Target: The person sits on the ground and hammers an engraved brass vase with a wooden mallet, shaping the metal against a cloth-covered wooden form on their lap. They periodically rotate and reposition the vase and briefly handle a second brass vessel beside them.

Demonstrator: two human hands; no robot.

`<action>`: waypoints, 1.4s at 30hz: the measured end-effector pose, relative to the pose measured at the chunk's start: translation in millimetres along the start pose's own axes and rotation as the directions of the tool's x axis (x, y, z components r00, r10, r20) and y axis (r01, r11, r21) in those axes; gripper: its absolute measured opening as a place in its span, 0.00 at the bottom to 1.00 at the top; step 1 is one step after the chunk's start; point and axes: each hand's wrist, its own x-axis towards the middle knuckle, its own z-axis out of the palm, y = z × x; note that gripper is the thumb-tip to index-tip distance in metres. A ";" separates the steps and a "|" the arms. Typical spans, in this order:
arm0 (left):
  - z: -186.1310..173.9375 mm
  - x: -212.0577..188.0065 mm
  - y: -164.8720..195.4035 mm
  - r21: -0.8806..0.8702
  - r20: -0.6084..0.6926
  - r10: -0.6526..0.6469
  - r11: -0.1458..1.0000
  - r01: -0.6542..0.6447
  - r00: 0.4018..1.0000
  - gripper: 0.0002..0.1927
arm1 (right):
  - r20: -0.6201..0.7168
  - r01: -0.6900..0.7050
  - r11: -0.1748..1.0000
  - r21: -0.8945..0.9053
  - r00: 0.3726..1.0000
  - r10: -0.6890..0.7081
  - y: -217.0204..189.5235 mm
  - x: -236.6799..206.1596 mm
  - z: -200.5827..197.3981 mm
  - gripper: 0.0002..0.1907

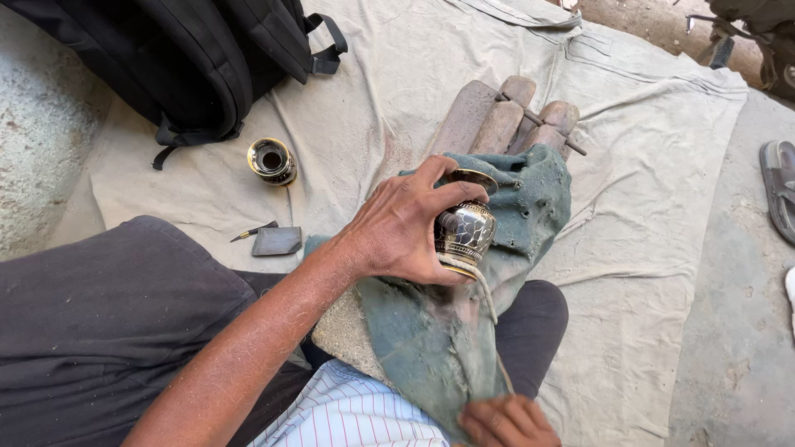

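Gripping the small engraved metal pot [464, 232], the left hand [397, 236] wraps closed around its side, pressing it onto the green cloth [530, 199] over a wooden block [497, 120]. The right hand [505, 422] pinches a cord [489, 302]; a tug could roll the pot off.

One head-worn camera looks steeply down, close over the lap, facing the cloth-covered ground [646, 165] toward twelve o'clock.
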 end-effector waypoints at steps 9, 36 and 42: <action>-5.7 12.3 15.1 0.077 0.059 0.049 0.996 -0.053 0.997 0.46 | -0.040 -0.398 0.904 0.156 0.912 0.408 -38.3 176.0 28.0 0.29; 45.2 -46.7 25.2 0.092 0.198 0.069 0.992 -0.089 0.978 0.46 | -0.118 -0.193 0.767 0.613 0.937 0.329 -5.0 47.9 -19.6 0.14; 27.5 -31.4 19.9 -0.011 0.281 0.066 0.998 -0.065 0.957 0.46 | -0.115 -0.539 0.369 0.757 0.446 0.888 2.0 32.9 -29.9 0.10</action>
